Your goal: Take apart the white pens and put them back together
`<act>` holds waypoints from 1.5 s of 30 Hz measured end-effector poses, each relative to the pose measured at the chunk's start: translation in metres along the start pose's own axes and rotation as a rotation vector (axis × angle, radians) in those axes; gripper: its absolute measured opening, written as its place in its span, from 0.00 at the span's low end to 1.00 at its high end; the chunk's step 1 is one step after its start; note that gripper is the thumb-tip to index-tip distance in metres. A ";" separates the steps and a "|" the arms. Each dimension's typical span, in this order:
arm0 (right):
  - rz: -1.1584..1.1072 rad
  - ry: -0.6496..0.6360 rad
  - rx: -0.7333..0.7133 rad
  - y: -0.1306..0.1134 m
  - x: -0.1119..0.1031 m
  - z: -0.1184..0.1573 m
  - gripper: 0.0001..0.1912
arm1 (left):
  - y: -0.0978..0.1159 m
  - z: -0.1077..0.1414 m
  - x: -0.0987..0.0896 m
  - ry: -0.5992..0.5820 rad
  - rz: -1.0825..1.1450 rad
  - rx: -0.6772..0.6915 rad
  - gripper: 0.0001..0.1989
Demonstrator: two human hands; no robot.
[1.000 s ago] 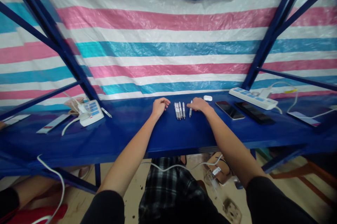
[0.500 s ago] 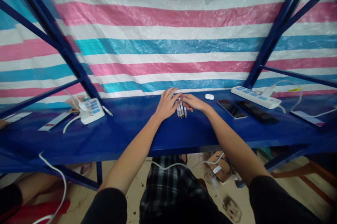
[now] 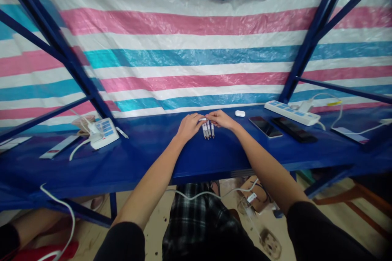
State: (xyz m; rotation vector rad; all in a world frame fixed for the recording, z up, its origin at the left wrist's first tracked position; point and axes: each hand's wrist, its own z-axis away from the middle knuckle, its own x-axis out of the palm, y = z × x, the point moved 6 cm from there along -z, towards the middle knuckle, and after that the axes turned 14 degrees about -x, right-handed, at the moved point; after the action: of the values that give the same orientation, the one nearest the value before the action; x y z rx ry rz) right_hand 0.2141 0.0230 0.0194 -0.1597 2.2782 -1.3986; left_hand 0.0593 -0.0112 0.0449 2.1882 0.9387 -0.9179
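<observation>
Several white pens [image 3: 208, 131] lie side by side on the blue table [image 3: 147, 159], pointing away from me. My left hand [image 3: 189, 126] and my right hand [image 3: 221, 119] meet over their far ends, fingertips almost touching. A white pen-like piece [image 3: 202, 119] lies crosswise under my left fingertips. The right fingers reach over the pens' upper ends and partly hide them. I cannot tell whether either hand grips anything.
A white earbud case [image 3: 240, 113], several phones [image 3: 265, 126] and a white power strip [image 3: 289, 112] lie to the right. Another power strip [image 3: 104, 133] with cables stands left. Blue steel frame posts [image 3: 312, 36] rise at both sides before a striped tarpaulin [image 3: 196, 65].
Both hands have moved inward from either side of the pens and now meet over their far ends. The lone pen that lay right of the group no longer lies there.
</observation>
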 end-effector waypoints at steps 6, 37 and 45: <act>0.024 -0.009 0.001 0.010 0.003 -0.004 0.27 | -0.001 -0.001 0.004 -0.047 0.018 -0.002 0.14; -0.106 0.165 -0.076 -0.003 0.008 -0.007 0.15 | -0.019 -0.001 0.000 -0.021 0.175 -0.098 0.10; -0.108 0.154 -0.026 0.003 0.010 -0.007 0.13 | -0.021 -0.001 0.000 -0.026 0.182 -0.103 0.10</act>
State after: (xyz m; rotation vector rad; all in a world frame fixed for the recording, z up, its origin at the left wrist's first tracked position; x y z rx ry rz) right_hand 0.2032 0.0267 0.0160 -0.1920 2.4464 -1.4823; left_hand 0.0435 0.0016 0.0401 2.1287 0.7435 -0.7917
